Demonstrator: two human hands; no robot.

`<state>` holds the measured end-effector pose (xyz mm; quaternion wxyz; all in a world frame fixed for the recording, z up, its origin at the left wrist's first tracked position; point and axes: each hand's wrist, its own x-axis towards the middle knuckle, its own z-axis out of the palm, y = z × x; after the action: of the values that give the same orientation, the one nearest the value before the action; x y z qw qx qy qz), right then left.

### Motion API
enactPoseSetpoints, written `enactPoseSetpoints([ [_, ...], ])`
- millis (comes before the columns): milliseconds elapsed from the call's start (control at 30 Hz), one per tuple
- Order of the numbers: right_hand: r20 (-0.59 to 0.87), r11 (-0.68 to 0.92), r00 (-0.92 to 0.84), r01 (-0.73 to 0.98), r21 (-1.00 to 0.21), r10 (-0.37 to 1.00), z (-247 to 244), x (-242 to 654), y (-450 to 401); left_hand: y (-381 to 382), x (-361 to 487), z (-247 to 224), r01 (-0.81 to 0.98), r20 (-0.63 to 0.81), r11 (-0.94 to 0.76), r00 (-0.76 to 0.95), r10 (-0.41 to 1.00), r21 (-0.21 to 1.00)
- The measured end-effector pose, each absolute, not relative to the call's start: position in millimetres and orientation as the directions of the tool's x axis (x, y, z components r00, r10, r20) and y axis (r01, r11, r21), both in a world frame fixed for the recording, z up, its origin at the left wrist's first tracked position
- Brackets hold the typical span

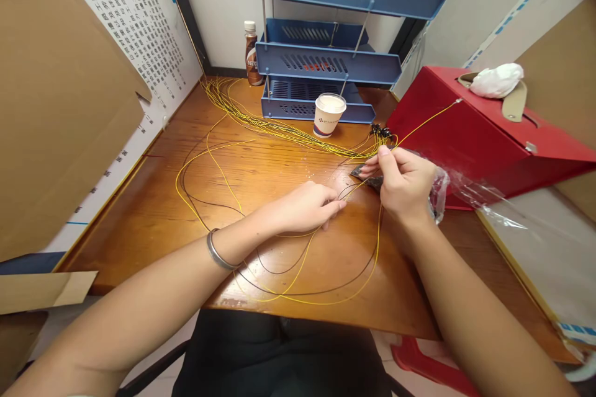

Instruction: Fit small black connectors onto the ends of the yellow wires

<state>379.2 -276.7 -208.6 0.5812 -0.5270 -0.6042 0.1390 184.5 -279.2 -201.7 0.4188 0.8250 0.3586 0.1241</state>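
Observation:
My left hand (313,206) is closed in a pinch on thin yellow and black wires near the middle of the wooden table (288,180). To its right, my right hand (404,183) is raised a little, with thumb and fingers pressed together on a yellow wire (426,119) that runs up to the red box. Loose loops of yellow and dark wire (307,302) spread below and left of my hands. Behind them lies a long bundle of yellow wires (279,129), with black ends (380,131) gathered near my right fingers. A dark piece beneath my right hand is partly hidden.
A paper cup (329,115) stands before a blue rack (328,62); a brown bottle (252,56) is beside the rack. The red box (465,130), topped by white tissue (497,80), fills the right side. Clear plastic (437,195) lies by my right wrist. Cardboard (60,99) borders the left.

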Motion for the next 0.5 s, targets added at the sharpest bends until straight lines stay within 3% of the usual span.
enactPoseSetpoints([
  [300,0.554,0.486,-0.052,0.555,-0.675,0.831,-217.4,353.5,-288.1,-277.8,185.1,-202.2,0.494,-0.089,-0.437,0.733,0.674,0.752],
  [500,0.571,0.469,0.008,0.561,-0.682,0.821,-213.0,357.2,-286.8,-276.9,185.5,-204.3,0.496,-0.098,-0.420,0.726,0.680,0.760],
])
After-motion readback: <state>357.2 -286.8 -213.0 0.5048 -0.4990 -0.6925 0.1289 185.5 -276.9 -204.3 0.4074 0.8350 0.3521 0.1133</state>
